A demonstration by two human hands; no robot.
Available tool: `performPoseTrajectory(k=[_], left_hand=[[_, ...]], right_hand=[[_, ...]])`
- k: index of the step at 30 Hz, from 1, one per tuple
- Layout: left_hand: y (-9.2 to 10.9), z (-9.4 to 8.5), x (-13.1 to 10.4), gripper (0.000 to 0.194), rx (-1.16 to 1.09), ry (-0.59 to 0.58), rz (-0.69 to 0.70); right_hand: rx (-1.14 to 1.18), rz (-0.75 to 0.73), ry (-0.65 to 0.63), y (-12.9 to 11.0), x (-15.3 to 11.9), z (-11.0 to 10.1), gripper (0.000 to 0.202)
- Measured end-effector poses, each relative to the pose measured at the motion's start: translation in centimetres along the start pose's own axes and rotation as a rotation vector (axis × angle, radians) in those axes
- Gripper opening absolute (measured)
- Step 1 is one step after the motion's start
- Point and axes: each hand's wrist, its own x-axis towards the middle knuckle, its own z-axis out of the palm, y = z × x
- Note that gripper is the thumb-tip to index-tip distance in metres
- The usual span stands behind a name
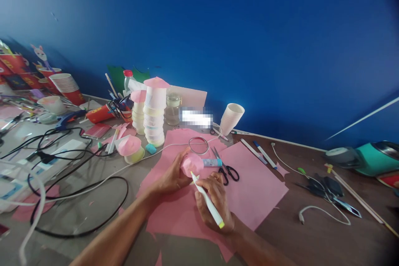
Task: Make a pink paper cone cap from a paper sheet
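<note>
My left hand (174,176) is wrapped round a small object topped with a round pink paper piece (192,163). A white marker (208,201) with yellow ends is pinched in my right hand (215,203), its tip at the lower edge of the pink piece. Beneath both hands lie pink paper sheets (249,191). Just beyond them are a blue glue stick (215,162), a ring-shaped item (198,145) and black-handled scissors (230,174). What sits under the pink piece is mostly hidden by my left fingers.
Stacked paper-cup towers (154,120) with pink tops and a pink-topped cup (134,153) stand left. White cups (232,118) lean near the blue wall. Black cables (93,232) cover the left side. Markers (264,154) and a teal object (374,158) are right.
</note>
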Motion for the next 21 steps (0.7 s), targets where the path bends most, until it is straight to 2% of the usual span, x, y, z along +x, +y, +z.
performPoseTrajectory(k=[5,11,14,21], left_hand=[[-0.2,0.1,-0.1,0.083,0.019,0.03,0.044],[0.5,-0.1,0.0,0.084,0.021,0.039,0.034],[1.0,-0.2,0.0,0.085,0.02,0.029,0.007],[2.1,-0.2,0.1,0.083,0.024,0.059,-0.019]], right_hand=[[-0.016,-0.013,-0.04,-0.3,-0.2,0.1,0.024],[-0.044,-0.007,0.102,0.6,-0.9,0.0,0.024],[-0.043,0.048,0.125,0.9,-1.3,0.1,0.026],[0.042,0.232,0.075,1.1,-1.7,0.4,0.038]])
